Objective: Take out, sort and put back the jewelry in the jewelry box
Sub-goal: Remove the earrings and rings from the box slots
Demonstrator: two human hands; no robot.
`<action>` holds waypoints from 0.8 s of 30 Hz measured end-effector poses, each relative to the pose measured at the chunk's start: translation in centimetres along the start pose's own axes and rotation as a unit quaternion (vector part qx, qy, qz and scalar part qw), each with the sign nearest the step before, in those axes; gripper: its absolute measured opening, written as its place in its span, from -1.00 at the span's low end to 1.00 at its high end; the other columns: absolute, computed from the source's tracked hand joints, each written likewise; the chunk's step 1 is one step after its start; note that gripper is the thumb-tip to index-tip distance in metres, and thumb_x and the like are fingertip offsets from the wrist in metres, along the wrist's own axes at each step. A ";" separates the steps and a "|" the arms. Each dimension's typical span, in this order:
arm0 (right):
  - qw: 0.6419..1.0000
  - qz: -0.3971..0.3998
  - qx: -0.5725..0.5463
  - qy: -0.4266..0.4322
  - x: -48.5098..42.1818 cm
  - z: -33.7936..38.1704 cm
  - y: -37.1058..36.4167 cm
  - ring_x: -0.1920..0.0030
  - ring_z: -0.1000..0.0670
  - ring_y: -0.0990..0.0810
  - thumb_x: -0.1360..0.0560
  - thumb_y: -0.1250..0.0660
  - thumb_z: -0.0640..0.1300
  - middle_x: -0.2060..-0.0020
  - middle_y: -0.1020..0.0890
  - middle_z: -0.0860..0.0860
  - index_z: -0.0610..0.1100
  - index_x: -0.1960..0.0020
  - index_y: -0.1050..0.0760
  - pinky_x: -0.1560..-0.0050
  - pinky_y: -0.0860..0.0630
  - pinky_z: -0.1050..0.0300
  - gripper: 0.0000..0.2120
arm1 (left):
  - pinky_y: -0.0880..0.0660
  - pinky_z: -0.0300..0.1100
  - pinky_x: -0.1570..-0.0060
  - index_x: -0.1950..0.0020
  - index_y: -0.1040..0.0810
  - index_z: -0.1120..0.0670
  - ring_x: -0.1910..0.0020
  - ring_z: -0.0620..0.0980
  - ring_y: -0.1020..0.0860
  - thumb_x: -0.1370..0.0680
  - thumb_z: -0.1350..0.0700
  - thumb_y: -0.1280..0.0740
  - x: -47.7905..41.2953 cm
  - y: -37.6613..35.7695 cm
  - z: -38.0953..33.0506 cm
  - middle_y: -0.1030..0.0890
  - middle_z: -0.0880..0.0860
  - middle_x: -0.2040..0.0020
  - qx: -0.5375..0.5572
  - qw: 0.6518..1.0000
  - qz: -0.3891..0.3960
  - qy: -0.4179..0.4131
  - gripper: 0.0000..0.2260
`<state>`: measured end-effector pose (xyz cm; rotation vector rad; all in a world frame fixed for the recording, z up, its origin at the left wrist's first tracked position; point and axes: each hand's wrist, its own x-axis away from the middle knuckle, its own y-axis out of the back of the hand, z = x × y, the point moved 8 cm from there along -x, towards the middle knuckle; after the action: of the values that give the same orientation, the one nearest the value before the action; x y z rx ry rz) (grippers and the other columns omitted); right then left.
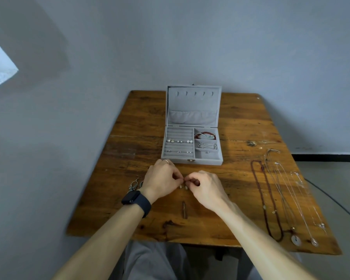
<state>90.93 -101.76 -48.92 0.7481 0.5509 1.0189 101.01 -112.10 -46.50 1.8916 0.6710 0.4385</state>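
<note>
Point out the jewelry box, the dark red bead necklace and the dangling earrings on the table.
jewelry box [208, 162]: head view, on its grey front wall.
dark red bead necklace [264, 207]: head view, on its left strand.
dangling earrings [134, 185]: head view, on the left earring's drop.

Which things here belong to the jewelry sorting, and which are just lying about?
Job: jewelry box, necklaces, drop earrings, small earrings, tiny piece pinched by left hand and right hand.
Lying about: floor cable, wristwatch.
</note>
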 end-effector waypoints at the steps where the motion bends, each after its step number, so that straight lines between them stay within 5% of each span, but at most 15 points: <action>1: 1.000 -0.001 0.001 -0.004 0.0 -0.1 0.0 -0.04 0.03 -0.60 -0.57 -0.38 -0.09 -0.02 -0.65 0.04 0.02 -0.17 -0.66 -0.09 -0.59 0.05 -0.80 | -0.46 0.00 -0.23 0.00 -0.72 -0.15 -0.19 -0.05 -0.46 -0.52 -0.03 -0.45 0.0 0.0 0.0 -0.60 -0.10 -0.10 0.001 1.000 -0.001 0.000 -0.90; 7: 0.999 -0.025 -0.012 -0.017 0.6 -0.3 0.3 0.00 0.10 -0.61 -0.55 -0.41 -0.07 0.00 -0.64 0.08 -0.01 -0.18 -0.64 -0.09 -0.58 0.15 -0.78 | -0.49 0.01 -0.19 -0.05 -0.68 -0.17 -0.16 -0.07 -0.47 -0.50 -0.13 -0.46 0.4 -0.1 0.2 -0.61 -0.12 -0.08 0.017 1.000 -0.002 0.000 -0.85; 15: 0.996 -0.086 0.008 -0.017 2.6 -0.9 0.2 0.09 0.14 -0.55 -0.52 -0.44 -0.03 0.10 -0.59 0.15 0.00 -0.09 -0.65 0.09 -0.44 0.37 -0.84 | -0.31 -0.06 -0.30 -0.18 -0.59 -0.17 -0.34 -0.06 -0.35 -0.54 -0.09 -0.40 2.0 0.4 0.6 -0.46 -0.10 -0.30 -0.030 0.999 -0.029 -0.004 -0.78; 19: 0.996 -0.086 0.014 -0.014 2.3 -0.3 0.1 0.07 0.08 -0.59 -0.55 -0.39 0.00 0.07 -0.60 0.12 0.05 -0.23 -0.60 0.14 -0.57 0.17 -0.74 | -0.28 -0.02 -0.35 -0.21 -0.59 -0.17 -0.40 -0.04 -0.31 -0.55 -0.15 -0.38 2.1 0.1 -0.2 -0.43 -0.09 -0.36 -0.039 0.999 -0.038 -0.004 -0.75; 24: 0.995 -0.082 0.042 -0.028 1.8 0.0 0.2 0.02 0.06 -0.59 -0.56 -0.37 0.02 0.05 -0.63 0.13 0.06 -0.27 -0.56 0.16 -0.42 0.23 -0.71 | -0.25 -0.01 -0.38 -0.26 -0.57 -0.16 -0.43 -0.03 -0.30 -0.56 -0.16 -0.36 2.4 -0.3 -0.4 -0.41 -0.06 -0.40 -0.059 0.998 -0.029 0.012 -0.71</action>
<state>91.58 -100.03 -48.90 0.7906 0.5997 0.8239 102.51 -110.19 -46.63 1.7543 0.7004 0.4542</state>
